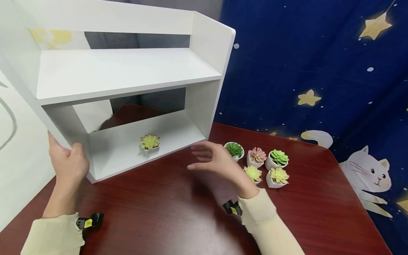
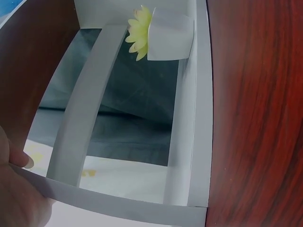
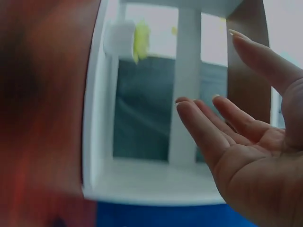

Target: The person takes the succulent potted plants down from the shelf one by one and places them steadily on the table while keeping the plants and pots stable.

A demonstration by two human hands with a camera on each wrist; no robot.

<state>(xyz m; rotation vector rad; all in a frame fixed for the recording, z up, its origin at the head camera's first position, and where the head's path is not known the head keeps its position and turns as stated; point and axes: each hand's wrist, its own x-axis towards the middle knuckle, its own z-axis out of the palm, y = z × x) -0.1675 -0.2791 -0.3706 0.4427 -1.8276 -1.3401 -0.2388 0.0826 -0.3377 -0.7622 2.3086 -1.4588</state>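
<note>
A white two-tier shelf stands on the dark red table. My left hand grips the front edge of its left side panel, with the thumb on the inner side in the left wrist view. On the lower board sits a yellow-green potted succulent in a white pot, apart from both hands. My right hand hovers over the table by the shelf's lower right corner. Its fingers are spread and gently bent, with nothing between them and the thumb.
Several potted succulents cluster right of my right hand, among them a pink one and a bright green one. A dark blue curtain with stars hangs behind the table. A white surface borders the left.
</note>
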